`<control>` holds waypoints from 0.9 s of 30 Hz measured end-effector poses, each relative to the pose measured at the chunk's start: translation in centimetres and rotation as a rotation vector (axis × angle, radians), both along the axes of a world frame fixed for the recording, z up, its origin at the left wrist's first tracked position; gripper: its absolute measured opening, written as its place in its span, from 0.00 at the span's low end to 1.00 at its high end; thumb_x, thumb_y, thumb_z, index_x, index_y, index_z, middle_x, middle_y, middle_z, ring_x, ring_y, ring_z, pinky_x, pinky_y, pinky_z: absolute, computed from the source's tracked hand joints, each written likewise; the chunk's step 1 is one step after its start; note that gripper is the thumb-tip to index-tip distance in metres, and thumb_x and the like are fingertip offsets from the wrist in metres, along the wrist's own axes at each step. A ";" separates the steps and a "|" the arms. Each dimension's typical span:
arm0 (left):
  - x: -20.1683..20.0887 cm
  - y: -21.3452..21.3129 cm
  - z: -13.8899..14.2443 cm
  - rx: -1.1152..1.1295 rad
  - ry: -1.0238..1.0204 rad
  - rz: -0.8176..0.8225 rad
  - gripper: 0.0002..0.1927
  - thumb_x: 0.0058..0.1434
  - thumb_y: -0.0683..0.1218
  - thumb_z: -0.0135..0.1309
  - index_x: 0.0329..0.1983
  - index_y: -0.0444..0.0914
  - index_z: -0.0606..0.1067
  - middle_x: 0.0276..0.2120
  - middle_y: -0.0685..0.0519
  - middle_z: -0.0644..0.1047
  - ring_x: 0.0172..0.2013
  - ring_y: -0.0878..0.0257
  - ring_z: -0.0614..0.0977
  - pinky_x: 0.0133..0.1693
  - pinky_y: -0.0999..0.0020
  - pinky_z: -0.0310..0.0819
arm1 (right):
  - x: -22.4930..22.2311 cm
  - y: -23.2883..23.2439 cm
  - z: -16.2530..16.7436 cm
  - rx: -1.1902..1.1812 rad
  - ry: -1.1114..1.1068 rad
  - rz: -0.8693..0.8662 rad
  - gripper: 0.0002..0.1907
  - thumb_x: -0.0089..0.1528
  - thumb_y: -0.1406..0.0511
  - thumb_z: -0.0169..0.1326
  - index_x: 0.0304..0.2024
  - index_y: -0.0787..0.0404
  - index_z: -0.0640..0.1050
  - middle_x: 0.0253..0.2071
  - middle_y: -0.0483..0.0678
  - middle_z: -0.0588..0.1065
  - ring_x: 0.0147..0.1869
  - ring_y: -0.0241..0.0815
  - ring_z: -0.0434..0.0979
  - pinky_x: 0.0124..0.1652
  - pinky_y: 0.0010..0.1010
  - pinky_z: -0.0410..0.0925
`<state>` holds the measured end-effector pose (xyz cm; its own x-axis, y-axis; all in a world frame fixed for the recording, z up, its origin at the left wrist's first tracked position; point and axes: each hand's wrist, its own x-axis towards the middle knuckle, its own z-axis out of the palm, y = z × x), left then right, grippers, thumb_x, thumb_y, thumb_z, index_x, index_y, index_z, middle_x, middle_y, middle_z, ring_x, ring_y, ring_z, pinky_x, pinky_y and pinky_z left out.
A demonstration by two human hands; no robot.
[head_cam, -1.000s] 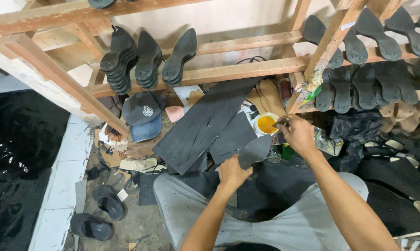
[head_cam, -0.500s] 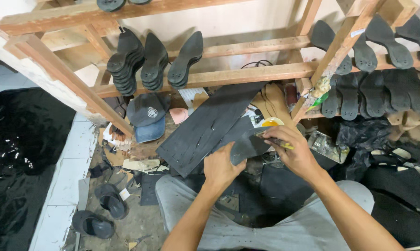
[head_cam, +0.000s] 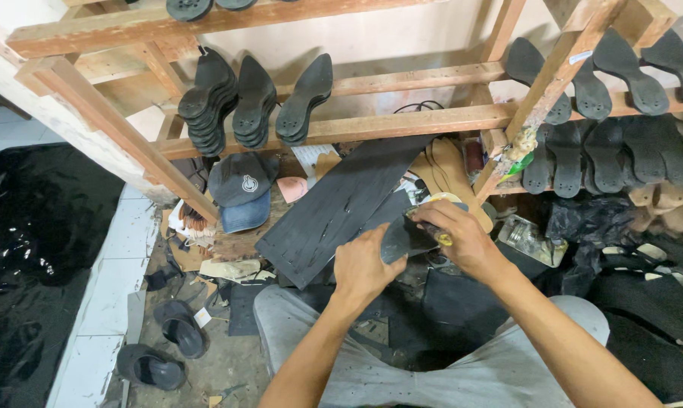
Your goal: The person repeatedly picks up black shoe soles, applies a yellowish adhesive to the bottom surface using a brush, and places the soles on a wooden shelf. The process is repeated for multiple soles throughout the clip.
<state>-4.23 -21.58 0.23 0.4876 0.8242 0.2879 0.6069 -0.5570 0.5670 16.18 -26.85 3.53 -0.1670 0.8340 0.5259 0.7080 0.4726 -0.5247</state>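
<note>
Your left hand grips the near end of a dark sole piece, fingers curled shut on it. Your right hand pinches a yellow-handled tool against its far edge. The sole's long axis runs left-right, held above your lap.

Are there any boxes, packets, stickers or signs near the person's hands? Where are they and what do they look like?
Clear plastic box: right of the right hand, rectangular, small dark bits inside.
White label: stuck on the slanted wooden post at upper right, small strip.
Round white badge: front of the dark cap under the shelf, left of the left hand.
White paper sheet: behind the black rubber sheet, printed, too small to tell.
No screens.
</note>
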 end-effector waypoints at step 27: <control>0.0 1.7 -0.9 0.056 0.014 0.246 0.35 0.49 0.58 0.67 0.57 0.36 0.76 0.40 0.43 0.82 0.37 0.45 0.84 0.38 0.53 0.78 | 0.3 3.6 -2.4 0.351 -0.119 -0.260 0.16 0.57 0.76 0.57 0.48 0.68 0.77 0.45 0.59 0.78 0.48 0.59 0.79 0.46 0.43 0.71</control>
